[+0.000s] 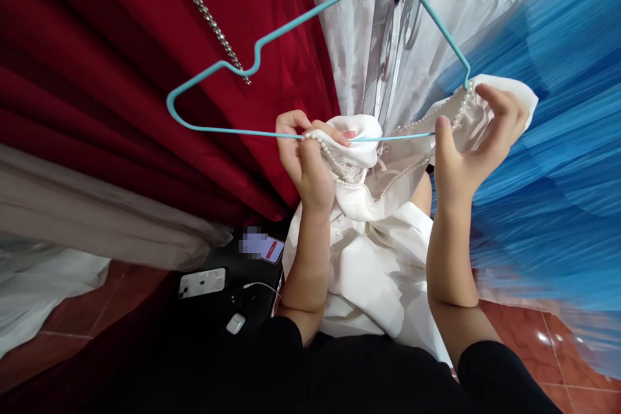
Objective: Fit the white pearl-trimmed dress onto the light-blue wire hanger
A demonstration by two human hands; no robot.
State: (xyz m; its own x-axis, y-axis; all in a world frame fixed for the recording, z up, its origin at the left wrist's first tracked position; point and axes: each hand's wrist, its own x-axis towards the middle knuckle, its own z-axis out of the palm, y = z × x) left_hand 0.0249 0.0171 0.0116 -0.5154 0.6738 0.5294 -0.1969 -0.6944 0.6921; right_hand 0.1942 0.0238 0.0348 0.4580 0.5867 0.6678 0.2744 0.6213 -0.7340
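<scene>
A white garment [378,252] with a pearl-trimmed neckline hangs in front of me. My left hand [305,155] is closed, pinching the pearl edge of the garment against the bottom bar of a teal wire hanger [291,26]. My right hand [478,142] grips the other side of the white neckline at the hanger's right shoulder, thumb and fingers closed on the cloth. The hanger's hook is out of view at the top.
Dark red fabric [97,77] hangs on the left with a silver chain [208,16] across it. Blue pleated fabric [557,142] fills the right, white and silvery cloth [383,32] hangs behind. Below left, a phone [202,283], a second lit phone [268,248] and a charger [235,323] lie on a dark surface.
</scene>
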